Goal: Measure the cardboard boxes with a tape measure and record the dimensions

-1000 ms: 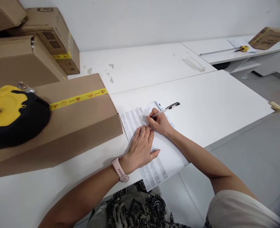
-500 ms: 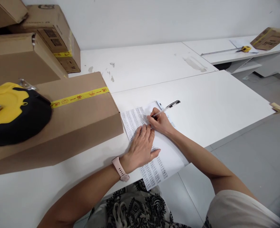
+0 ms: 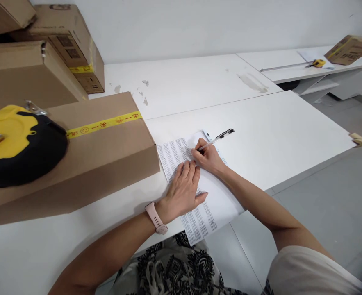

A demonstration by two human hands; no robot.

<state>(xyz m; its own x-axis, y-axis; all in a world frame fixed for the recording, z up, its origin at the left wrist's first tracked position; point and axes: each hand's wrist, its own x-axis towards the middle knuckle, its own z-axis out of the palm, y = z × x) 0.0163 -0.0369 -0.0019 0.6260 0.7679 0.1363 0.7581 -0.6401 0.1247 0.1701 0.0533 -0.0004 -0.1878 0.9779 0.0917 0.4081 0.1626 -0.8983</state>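
Right hand (image 3: 210, 159) is pinching a pen (image 3: 214, 141) near its lower end, thumb and fingers closed together on it, while the dark-capped top is slanting up and away to the right; from where I'm standing, the fingers are hiding the tip. That pen is looking light, stiff and smooth, so low on the barrel, where the fingers are gripping, is seeming the steadiest place to hold it. Beneath it, a printed sheet (image 3: 172, 153) is lying on the white surface (image 3: 260, 135), its near corner sticking out past the edge. Paper like this is probably being thin, light and easy to crease or slide, so a flat palm or a gentle pinch at a margin is suiting it best. Left hand (image 3: 183, 190) is lying palm down across the sheet, fingers side by side, thumb apart, gripping nothing, with a pink watch band (image 3: 153, 216) circling the wrist. Just beside the sheet, a long cardboard box (image 3: 116, 153) is bearing yellow tape (image 3: 107, 123) and, on top, a yellow-and-black tool (image 3: 45, 147). Farther out, more cartons (image 3: 67, 45) are standing against the wall, and a small tape measure (image 3: 318, 63) is resting near another box (image 3: 351, 50)
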